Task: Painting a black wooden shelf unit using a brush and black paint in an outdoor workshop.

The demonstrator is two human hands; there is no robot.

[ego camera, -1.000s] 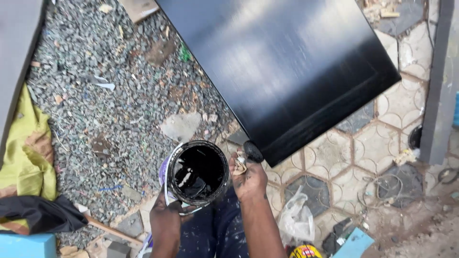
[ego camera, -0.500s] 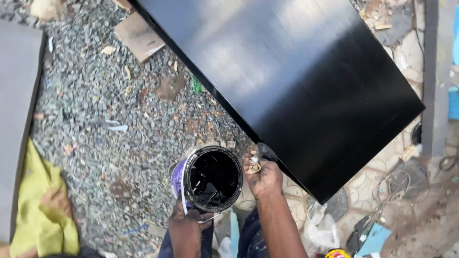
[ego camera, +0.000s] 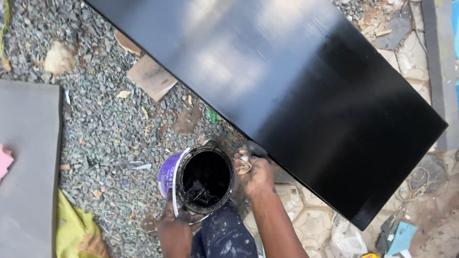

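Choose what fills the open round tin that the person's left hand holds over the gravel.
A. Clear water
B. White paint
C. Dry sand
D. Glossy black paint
D: the open round tin with a purple label, gripped from below by the left hand, shows a wet, glossy black liquid inside.

My right hand [ego camera: 256, 173] is closing over a small pale wad, and I cannot tell what it is. My left hand [ego camera: 174, 229] is running off the bottom edge, its fingers hiding behind the paint can [ego camera: 203, 179]. The black panel [ego camera: 287, 86] is getting cut off at the top, and the grey board [ego camera: 28, 167] at the left.
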